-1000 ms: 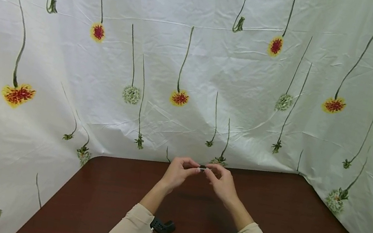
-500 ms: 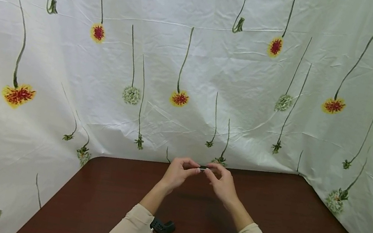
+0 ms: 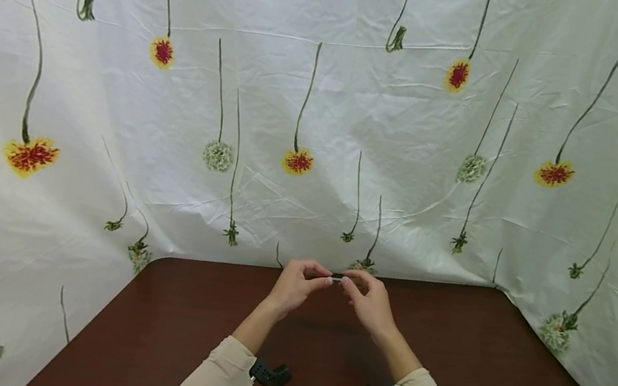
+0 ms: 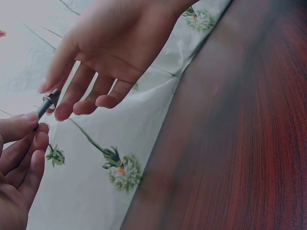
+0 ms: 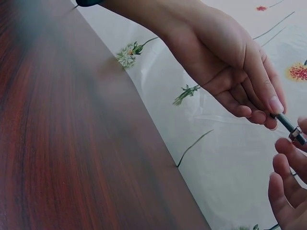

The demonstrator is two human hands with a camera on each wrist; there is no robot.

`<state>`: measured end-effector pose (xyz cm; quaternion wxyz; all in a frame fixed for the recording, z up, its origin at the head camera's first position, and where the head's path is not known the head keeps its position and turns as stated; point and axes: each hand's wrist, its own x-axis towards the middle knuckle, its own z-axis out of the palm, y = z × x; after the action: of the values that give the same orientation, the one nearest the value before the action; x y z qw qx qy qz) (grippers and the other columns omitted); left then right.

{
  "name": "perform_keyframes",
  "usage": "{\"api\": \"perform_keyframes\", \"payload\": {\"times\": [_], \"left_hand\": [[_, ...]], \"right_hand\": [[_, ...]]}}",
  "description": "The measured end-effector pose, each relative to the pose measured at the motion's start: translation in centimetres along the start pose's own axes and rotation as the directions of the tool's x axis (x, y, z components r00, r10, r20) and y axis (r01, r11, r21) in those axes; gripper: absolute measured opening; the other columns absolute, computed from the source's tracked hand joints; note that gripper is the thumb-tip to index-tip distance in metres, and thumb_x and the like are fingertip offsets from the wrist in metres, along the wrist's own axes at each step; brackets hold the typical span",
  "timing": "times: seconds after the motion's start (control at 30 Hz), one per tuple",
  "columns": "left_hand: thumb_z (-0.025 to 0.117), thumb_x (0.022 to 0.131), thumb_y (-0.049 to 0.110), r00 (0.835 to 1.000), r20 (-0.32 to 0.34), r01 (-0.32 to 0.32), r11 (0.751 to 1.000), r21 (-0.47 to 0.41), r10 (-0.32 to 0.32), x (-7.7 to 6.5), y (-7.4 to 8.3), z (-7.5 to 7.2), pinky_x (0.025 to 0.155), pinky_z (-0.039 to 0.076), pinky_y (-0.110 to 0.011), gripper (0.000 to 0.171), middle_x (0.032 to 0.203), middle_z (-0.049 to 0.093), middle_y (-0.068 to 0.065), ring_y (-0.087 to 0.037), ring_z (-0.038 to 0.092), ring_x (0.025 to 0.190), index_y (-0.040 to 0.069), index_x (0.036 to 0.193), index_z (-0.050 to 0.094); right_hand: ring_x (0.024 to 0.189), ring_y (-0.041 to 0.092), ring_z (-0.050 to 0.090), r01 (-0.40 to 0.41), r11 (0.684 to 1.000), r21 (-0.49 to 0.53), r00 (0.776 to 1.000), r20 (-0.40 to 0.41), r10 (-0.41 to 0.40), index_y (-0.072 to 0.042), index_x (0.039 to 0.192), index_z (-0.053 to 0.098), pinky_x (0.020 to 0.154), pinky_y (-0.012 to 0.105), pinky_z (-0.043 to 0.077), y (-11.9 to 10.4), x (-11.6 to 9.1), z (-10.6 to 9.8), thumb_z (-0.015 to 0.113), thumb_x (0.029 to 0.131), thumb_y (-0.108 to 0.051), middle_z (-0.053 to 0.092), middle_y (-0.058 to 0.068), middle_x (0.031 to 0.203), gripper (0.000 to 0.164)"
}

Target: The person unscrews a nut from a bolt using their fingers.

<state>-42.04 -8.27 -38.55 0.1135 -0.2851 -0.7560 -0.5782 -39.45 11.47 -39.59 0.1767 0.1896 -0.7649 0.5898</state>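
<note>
A small metal bolt (image 3: 337, 277) is held up between both hands over the far part of the table. My left hand (image 3: 290, 288) pinches the plain end of the bolt; its thumb lies along the shank (image 5: 285, 120) in the right wrist view. A nut (image 4: 50, 99) sits on the threads near the other end. There, the thumb and index finger of my right hand (image 3: 371, 306) are on either side of the nut (image 5: 295, 133). The other fingers of the right hand (image 4: 120, 43) hang loosely curved, holding nothing.
The dark reddish-brown table (image 3: 185, 330) lies below the hands. Behind it and at both sides hangs a white flower-printed cloth (image 3: 336, 108), close to the table's far edge. Each wrist wears a black band (image 3: 269, 375).
Both hands stay in nearly the same place with the bolt between them. The head view has shifted very slightly; finger motion is too small to tell.
</note>
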Motion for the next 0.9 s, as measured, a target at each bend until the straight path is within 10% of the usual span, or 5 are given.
{"api": "perform_keyframes", "payload": {"times": [0.9], "left_hand": [[0.078, 0.093, 0.006, 1.000, -0.013, 0.003, 1.000, -0.007, -0.004, -0.06, 0.22, -0.22, 0.079, 0.054, -0.035, 0.015, 0.099, 0.076, -0.009, -0.020, 0.070, 0.091, -0.003, 0.105, 0.078]], "right_hand": [[0.091, 0.024, 0.070, -0.016, 1.000, 0.018, 1.000, 0.009, 0.016, 0.004, 0.126, 0.068, 0.078, 0.047, 0.058, -0.10, -0.04, 0.13, 0.066, 0.104, -0.014, 0.073, 0.014, 0.105, 0.029]]}}
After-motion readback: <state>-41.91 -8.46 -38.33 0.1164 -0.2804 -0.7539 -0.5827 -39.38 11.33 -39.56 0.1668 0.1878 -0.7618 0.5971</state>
